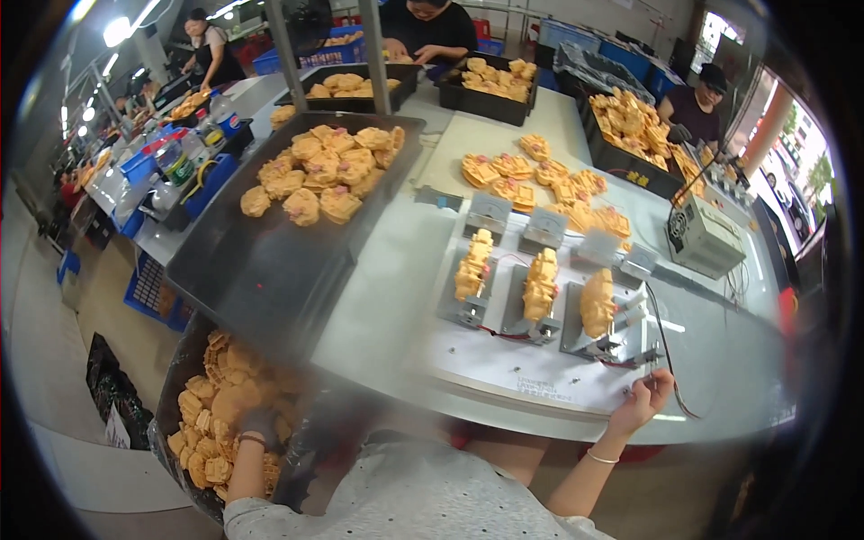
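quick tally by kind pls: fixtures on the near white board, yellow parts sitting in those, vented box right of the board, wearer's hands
Fixtures: 3
Yellow parts in them: 3
Vented box: 1
Wearer's hands: 2
Total: 9

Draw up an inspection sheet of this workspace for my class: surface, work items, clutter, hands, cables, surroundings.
Surface: pale workbench with a white board carrying a row of fixtures.
Work items: three tan pieces stand upright in fixtures; others lie loose behind them and in a black tray.
Clutter: bottles crowd another table, far left.
Hands: left hand is down among tan pieces in a low bin, grip blurred; right hand is at the board's near right corner, grip unclear.
Cables: dark cable hangs beside the right hand; thin red wires at the fixtures.
Surroundings: co-workers beyond the bench.
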Tool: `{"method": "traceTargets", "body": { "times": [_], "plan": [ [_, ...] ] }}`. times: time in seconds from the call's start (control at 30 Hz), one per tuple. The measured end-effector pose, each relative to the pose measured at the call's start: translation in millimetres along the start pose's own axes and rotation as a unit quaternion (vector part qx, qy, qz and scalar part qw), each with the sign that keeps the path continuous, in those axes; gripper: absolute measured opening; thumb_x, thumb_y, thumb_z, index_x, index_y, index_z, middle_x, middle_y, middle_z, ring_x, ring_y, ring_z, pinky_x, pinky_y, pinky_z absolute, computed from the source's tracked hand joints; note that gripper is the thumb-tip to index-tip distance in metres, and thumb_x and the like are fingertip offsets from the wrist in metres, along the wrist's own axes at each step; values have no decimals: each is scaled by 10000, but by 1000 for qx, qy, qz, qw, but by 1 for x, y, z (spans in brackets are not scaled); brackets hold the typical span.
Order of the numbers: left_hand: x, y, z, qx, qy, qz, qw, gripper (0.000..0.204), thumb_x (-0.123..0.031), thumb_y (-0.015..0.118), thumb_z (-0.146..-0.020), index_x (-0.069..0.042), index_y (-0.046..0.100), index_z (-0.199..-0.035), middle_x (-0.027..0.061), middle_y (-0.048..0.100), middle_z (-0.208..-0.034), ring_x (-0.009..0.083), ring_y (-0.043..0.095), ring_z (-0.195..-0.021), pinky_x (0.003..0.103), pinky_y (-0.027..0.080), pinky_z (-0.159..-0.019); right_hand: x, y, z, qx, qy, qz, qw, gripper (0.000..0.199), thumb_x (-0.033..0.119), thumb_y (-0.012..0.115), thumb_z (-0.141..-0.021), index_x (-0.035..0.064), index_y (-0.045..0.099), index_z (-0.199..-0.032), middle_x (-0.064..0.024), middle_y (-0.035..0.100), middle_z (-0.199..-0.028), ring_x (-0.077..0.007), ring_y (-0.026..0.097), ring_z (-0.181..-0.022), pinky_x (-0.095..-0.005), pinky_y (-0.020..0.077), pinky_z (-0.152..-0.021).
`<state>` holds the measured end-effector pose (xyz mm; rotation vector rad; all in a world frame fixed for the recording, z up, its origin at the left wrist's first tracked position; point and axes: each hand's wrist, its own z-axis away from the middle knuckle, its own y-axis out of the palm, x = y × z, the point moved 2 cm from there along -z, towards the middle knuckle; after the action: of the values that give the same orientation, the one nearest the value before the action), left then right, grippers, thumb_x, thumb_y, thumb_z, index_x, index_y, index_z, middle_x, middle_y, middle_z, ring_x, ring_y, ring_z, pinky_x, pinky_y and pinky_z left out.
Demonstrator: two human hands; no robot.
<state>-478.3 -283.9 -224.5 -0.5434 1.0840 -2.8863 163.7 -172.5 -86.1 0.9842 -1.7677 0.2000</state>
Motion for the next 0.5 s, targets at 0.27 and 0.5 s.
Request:
{"method": "traceTargets", "body": {
  "times": [0.27, 0.5],
  "plan": [
    [36, 34, 2, -64, 61, 75, 993, 1005, -585, 803, -478, -162, 442, -1315, 107, 465, -1324, 332, 408, -1223, 420, 306, -1051, -11, -2, -2, 9, -4, 12, 1000, 270, -33, 501, -678, 39, 521, -938, 26, 439, -761, -45, 390, -628, -172, 295, -550],
    [44, 67, -22, -162, 63, 140, 975, 724, -500, 734, -647, -102, 502, -1206, 134, 542, -1123, 266, 499, -1105, 384, 434, -919, -3, -9, -2, 41, -24, 15, 999, 319, -28, 516, -683, 38, 520, -994, 21, 462, -831, -48, 397, -659, -173, 320, -587]
  ]
}}
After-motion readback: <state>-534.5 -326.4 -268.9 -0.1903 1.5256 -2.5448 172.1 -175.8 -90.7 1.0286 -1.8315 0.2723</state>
